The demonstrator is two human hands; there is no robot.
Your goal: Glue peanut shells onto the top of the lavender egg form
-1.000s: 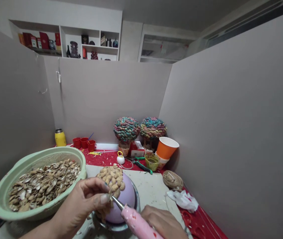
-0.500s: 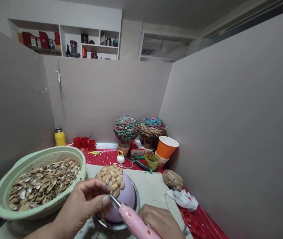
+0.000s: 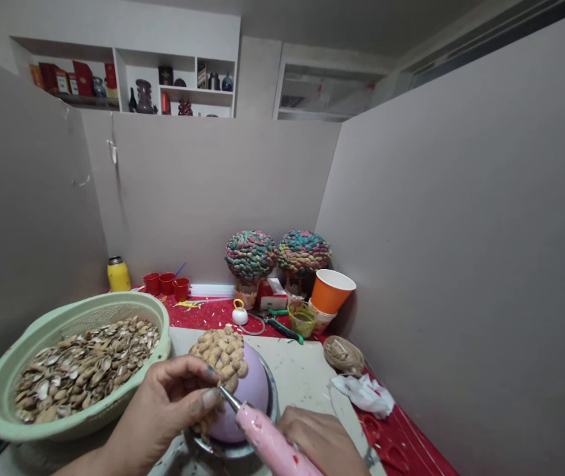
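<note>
A purple dome (image 3: pixel 257 390), partly covered with tan shell pieces (image 3: pixel 221 354), rests in a metal bowl (image 3: pixel 273 396) at the bottom centre. My left hand (image 3: pixel 163 403) pinches a small shell piece in front of the dome's left side. Held in my right hand (image 3: pixel 319 436) is a pink glue gun (image 3: pixel 270 433), its metal tip touching or very close to the piece at my left fingertips. To the left, a green basket (image 3: pixel 164 324) holds many loose shells (image 3: pixel 91 363).
Behind the board (image 3: pixel 297 370) stand two colourful ball-topped pieces (image 3: pixel 251 256), an orange cup (image 3: pixel 331 292), green-handled pliers (image 3: pixel 285 329) and red cups (image 3: pixel 167 283). Twine (image 3: pixel 343 355) and white plastic (image 3: pixel 366 395) lie right. Grey partitions (image 3: pixel 203 178) surround the table.
The whole view has shifted very slightly. Both hands, the glue gun and the shell piece keep nearly the same positions.
</note>
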